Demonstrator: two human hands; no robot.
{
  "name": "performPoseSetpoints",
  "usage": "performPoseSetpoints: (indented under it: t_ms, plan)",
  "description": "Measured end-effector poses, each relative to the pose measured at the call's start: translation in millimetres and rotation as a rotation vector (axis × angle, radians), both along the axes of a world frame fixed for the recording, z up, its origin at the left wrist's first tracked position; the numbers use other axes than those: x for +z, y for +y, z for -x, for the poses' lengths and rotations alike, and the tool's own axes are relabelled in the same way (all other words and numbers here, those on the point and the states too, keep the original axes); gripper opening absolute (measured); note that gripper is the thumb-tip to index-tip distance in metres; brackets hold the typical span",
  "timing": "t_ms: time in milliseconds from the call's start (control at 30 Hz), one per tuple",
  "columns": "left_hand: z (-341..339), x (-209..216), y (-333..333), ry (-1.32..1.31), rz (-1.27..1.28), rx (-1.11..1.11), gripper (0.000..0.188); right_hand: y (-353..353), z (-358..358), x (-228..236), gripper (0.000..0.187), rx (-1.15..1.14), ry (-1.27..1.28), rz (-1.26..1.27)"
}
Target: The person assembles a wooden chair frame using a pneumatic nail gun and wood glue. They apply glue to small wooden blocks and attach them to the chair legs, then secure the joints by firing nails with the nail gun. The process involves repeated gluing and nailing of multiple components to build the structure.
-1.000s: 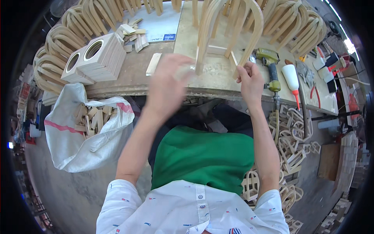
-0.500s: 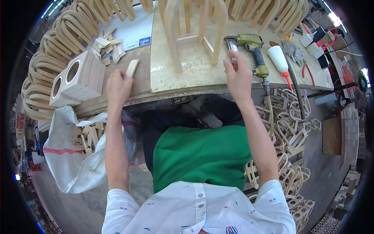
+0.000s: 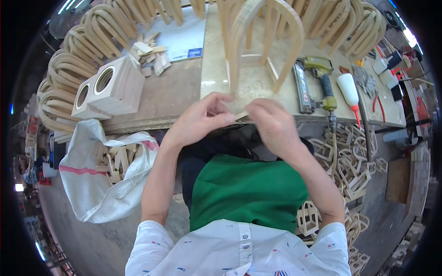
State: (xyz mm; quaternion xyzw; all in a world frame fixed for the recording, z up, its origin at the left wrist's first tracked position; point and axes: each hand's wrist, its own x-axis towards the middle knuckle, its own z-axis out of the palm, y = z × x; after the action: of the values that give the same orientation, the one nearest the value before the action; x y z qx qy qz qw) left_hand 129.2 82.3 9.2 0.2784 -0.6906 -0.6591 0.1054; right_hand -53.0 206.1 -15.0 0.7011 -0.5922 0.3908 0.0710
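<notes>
Just off the bench's front edge, a short pale wooden strip (image 3: 241,115) spans the gap between my hands. My left hand (image 3: 200,120) is closed on one end, thumb stretched along it. At the other end my right hand (image 3: 272,123) is curled round it, fingers bent and somewhat blurred; most of the strip is hidden by the hands. Straight beyond them an arched wooden frame (image 3: 298,34) stands upright on the bench. To its right lies a green and black pneumatic stapler (image 3: 326,82) with its hose running down off the bench.
Plywood blocks with round holes (image 3: 120,89) stand at left, near loose wooden strips (image 3: 148,51). A white sack (image 3: 87,184) of offcuts sits below. A white glue bottle (image 3: 347,89) and red pliers (image 3: 378,108) lie right. Bent-wood arches (image 3: 62,73) line the back; small frames (image 3: 354,161) pile on the floor.
My left hand has lifted the wooden strip from the bench's left side and carried it right. My right hand has left the stapler's side and come down to the strip. The view has shifted.
</notes>
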Motion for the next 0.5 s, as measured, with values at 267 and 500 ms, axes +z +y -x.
performPoseSetpoints:
  t_ms: [267,500]
  plan:
    - [41,-33,-56,0.116,0.816,-0.059,0.038,-8,37,2,0.013,-0.112,0.033,-0.074]
    - [50,-52,-25,0.072,0.697,0.012,0.028,-11,60,-11,0.011,-0.153,0.049,-0.075]
